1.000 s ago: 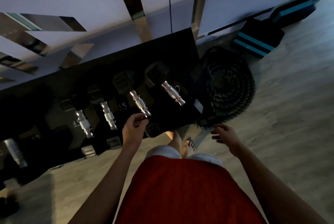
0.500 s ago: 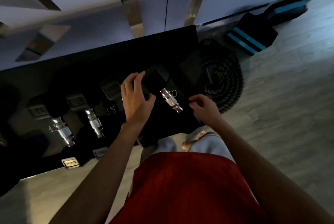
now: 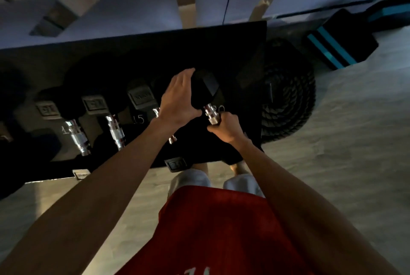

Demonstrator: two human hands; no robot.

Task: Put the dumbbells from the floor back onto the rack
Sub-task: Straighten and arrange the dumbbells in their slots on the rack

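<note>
Both hands are now working on the right-end dumbbell: since half a second ago the left hand is lying farther toward 1 o'clock, and the right hand is sitting on the handle instead of beside it. This dumbbell is resting on the black rack, at its 3 o'clock end, with a black hexagonal head and a ribbed chrome handle pointing toward 6 o'clock. The left grip is spread, fingers straight and pressing flat against the head's 9 o'clock side. The right grip is curling round the handle's near end.

At 9 o'clock of it, three more dumbbells are lying in a row, making four in all; the left forearm is crossing the nearest one and hiding most of its handle. One coiled battle rope is lying on the grey floor at 3 o'clock of the rack. Two teal-striped black blocks are sitting at 2 o'clock, by the wall.
</note>
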